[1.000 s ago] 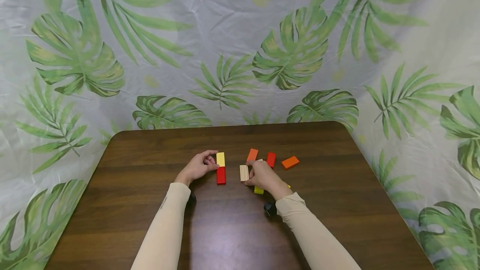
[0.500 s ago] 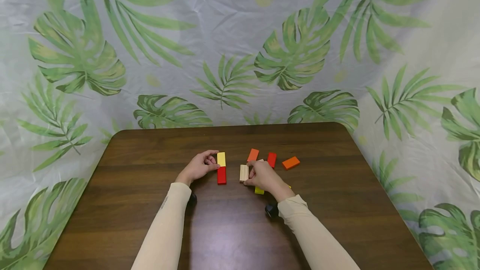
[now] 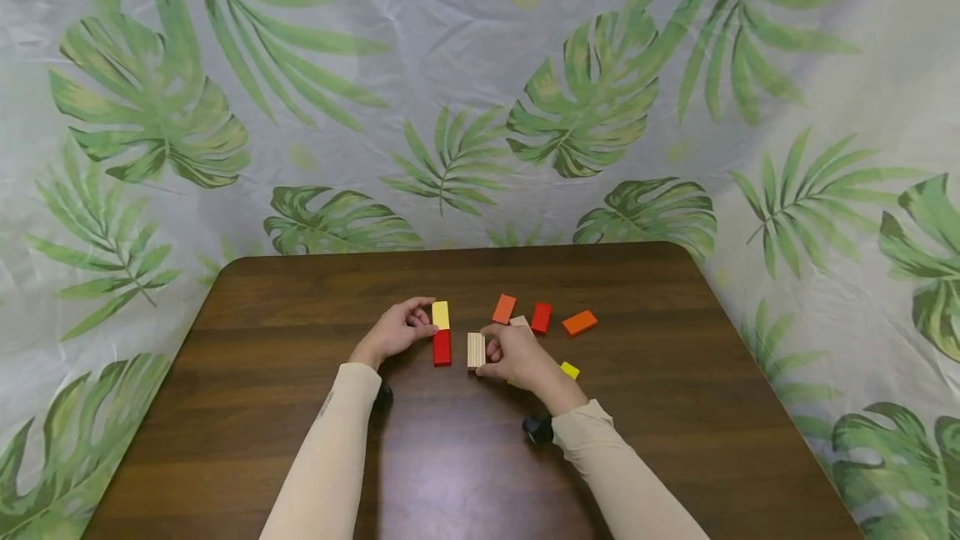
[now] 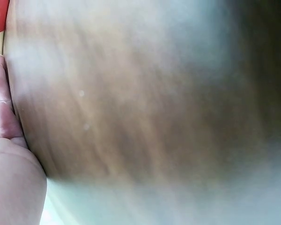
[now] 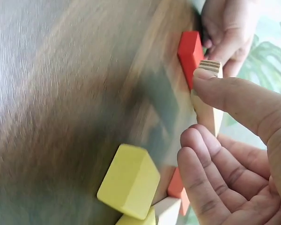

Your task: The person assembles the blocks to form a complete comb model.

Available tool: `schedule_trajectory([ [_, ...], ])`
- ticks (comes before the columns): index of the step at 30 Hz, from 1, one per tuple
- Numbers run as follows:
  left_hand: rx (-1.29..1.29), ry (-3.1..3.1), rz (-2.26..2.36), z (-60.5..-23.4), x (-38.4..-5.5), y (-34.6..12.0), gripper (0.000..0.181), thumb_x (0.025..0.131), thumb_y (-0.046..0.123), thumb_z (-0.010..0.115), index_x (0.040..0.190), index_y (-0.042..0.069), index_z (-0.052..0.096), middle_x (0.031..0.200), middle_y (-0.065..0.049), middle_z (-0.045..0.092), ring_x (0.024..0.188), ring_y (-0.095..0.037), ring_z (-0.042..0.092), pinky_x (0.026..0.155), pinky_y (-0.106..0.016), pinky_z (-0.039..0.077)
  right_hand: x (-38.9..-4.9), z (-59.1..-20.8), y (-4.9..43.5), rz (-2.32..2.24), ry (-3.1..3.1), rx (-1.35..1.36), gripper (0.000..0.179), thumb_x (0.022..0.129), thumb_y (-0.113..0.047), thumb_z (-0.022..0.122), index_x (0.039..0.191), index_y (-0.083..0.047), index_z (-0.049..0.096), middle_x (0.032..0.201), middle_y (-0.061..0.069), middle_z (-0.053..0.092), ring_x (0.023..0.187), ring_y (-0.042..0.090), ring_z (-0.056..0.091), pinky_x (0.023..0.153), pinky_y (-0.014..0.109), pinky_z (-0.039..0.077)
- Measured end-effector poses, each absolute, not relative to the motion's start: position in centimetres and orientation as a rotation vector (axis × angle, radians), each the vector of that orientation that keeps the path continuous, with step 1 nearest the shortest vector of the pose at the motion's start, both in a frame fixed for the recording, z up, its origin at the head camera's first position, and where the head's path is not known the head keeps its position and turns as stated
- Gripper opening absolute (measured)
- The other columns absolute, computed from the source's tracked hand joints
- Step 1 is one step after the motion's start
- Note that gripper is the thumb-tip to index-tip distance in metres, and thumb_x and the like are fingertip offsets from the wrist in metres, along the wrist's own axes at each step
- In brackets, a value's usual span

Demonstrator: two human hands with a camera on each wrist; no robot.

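Observation:
In the head view my left hand (image 3: 393, 333) is at the left side of a pale yellow block (image 3: 440, 315), its index finger and thumb pinching it near its two ends. A red block (image 3: 442, 348) lies end to end with it, on the near side. To the right, my right hand (image 3: 522, 357) holds a striped-grain plain wooden block (image 3: 476, 350) between thumb and fingers. The right wrist view shows this wooden block (image 5: 210, 110) with the thumb on its end, and the red block (image 5: 190, 54) beyond. In the left wrist view only part of my left hand (image 4: 4, 101) shows.
Beyond my right hand lie an orange-red block (image 3: 504, 308), a red block (image 3: 541, 318), an orange block (image 3: 580, 323) and a partly covered plain block (image 3: 521, 322). A yellow block (image 3: 570, 370) sits beside the right wrist. A leaf-print cloth (image 3: 450, 65) hangs behind the table (image 3: 300, 290).
My right hand has moved a little left with the wooden block, closer to the red and pale yellow blocks. A yellow block by the wrist shows more. My left hand has stayed in place.

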State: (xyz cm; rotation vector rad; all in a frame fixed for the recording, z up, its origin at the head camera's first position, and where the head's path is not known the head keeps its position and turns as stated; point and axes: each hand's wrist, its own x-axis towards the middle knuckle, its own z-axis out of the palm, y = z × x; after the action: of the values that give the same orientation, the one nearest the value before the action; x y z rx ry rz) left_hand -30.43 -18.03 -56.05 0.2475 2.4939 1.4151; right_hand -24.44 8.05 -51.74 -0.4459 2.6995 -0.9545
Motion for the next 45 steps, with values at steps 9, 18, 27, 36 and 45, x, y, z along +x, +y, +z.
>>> schedule_trajectory([
  [9,0.226,2.5,1.41,-55.6,-30.4,-18.3,0.056,0.099,0.016,0.077,0.152,0.012,0.059,0.106,-0.007,0.065,0.095,-0.02,0.058,0.087,-0.03,0.047,-23.1,-51.9,6.9,-0.933,2.674,-0.499,0.063,0.082,-0.016,0.095,0.136,0.001,0.069,0.097,0.004,0.068,0.086,0.014,0.059,0.081,0.028,0.058],
  [18,0.232,2.508,1.404,-55.5,-30.5,-18.3,0.056,0.099,0.016,0.077,0.152,0.011,0.059,0.107,-0.007,0.066,0.095,-0.02,0.059,0.086,-0.03,0.047,-22.0,-52.2,6.1,-0.91,2.667,-0.517,0.063,0.083,-0.02,0.096,0.136,-0.001,0.069,0.101,0.004,0.068,0.092,0.016,0.059,0.085,0.029,0.058],
  [27,0.227,2.497,1.409,-55.5,-30.6,-17.9,0.057,0.099,0.016,0.078,0.153,0.013,0.059,0.108,-0.007,0.066,0.096,-0.02,0.059,0.085,-0.029,0.047,-20.7,-51.9,5.6,-0.937,2.696,-0.54,0.061,0.083,-0.018,0.096,0.135,0.001,0.07,0.102,0.006,0.068,0.093,0.014,0.061,0.086,0.028,0.059],
  [36,0.221,2.489,1.398,-55.6,-30.4,-18.0,0.057,0.099,0.016,0.077,0.152,0.012,0.059,0.107,-0.008,0.066,0.095,-0.02,0.059,0.082,-0.029,0.047,-22.0,-56.8,5.3,-0.943,2.735,-0.657,0.063,0.084,-0.027,0.095,0.135,-0.002,0.07,0.101,0.003,0.066,0.09,0.013,0.06,0.079,0.025,0.058],
  [45,0.223,2.487,1.39,-55.7,-30.4,-17.9,0.056,0.099,0.016,0.077,0.152,0.012,0.059,0.107,-0.008,0.066,0.094,-0.02,0.059,0.081,-0.029,0.047,-20.3,-53.8,3.9,-0.921,2.726,-0.518,0.063,0.083,-0.019,0.095,0.137,0.0,0.07,0.103,0.006,0.067,0.093,0.015,0.061,0.085,0.027,0.059],
])
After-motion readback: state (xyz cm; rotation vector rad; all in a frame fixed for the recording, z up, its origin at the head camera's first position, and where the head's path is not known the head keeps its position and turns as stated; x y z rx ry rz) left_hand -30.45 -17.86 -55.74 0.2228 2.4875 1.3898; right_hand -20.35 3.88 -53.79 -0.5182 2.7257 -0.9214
